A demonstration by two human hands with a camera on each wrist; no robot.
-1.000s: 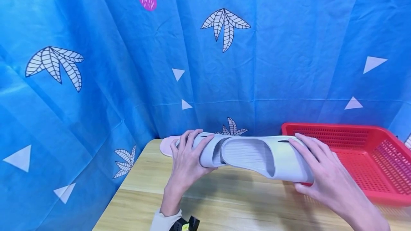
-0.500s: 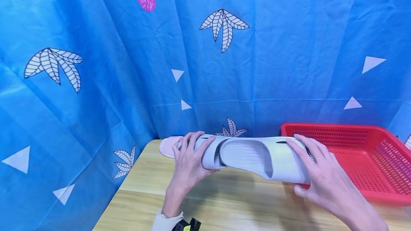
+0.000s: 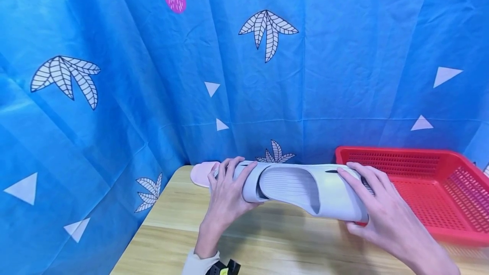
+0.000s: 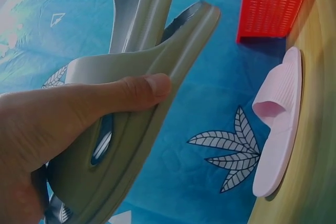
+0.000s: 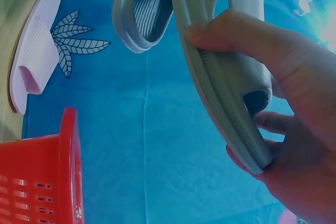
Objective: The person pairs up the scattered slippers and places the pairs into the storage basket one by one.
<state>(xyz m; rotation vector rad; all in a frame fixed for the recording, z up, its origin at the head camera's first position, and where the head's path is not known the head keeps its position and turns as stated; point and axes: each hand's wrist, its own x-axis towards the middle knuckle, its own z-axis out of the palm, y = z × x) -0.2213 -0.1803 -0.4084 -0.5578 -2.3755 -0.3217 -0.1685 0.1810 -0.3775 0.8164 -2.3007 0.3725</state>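
A pair of light grey slide slippers is held up over the wooden table (image 3: 172, 220), laid end to end. My left hand (image 3: 227, 194) grips the left slipper (image 3: 251, 188) around its strap, and the left wrist view has the thumb (image 4: 149, 88) along its side. On the other side, my right hand (image 3: 386, 211) holds the right slipper (image 3: 336, 194) by its strap end, thumb underneath. Its ribbed footbed (image 3: 288, 183) faces me, and its heel overlaps the left slipper's opening. The right wrist view shows this slipper (image 5: 226, 82) tilted, with fingers wrapped behind it.
A pink slipper (image 3: 201, 174) lies at the table's far left corner, partly behind my left hand. To the right stands a red perforated plastic basket (image 3: 431, 205). A blue patterned curtain (image 3: 336, 75) hangs behind and along the left side.
Both hands have come slightly closer together: the left hand moved a little right, the right hand a little left and down. The right slipper's heel sits further over the left slipper.
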